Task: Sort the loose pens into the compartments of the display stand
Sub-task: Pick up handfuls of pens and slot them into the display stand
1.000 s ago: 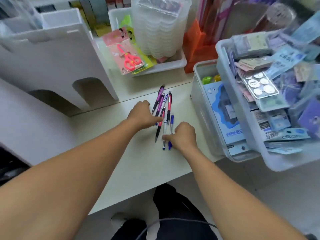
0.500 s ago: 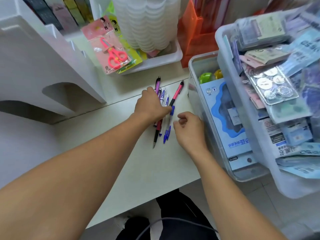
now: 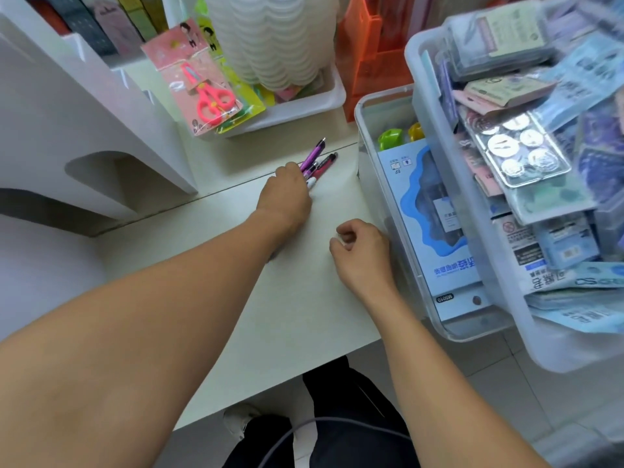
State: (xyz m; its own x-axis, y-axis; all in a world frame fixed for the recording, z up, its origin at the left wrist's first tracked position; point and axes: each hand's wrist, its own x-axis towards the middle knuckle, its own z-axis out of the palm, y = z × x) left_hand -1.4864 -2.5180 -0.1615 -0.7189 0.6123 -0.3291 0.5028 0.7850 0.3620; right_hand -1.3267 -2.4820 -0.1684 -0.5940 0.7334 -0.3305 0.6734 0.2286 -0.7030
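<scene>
My left hand [image 3: 287, 194] is closed around a bunch of pens [image 3: 315, 160]; their purple, dark red and white ends stick out past my fingers toward the far right. The rest of the pens is hidden under the hand. My right hand [image 3: 363, 255] rests on the white table [image 3: 304, 298] near the clear bin, fingers curled, with nothing seen in it. The white display stand [image 3: 84, 123] with arched cut-outs stands at the left, a short way from the pens.
A clear bin [image 3: 388, 197] with a blue box sits right of my hands. A larger bin [image 3: 472, 248] full of packets overlaps it. At the back, a white tray [image 3: 304, 103] holds stacked cups and packaged pink scissors [image 3: 209, 99]. The table's front edge is near my legs.
My left hand has gathered the spread pens into one bunch and slid them toward the back. My right hand has let go of the pen tips and drawn away to the right.
</scene>
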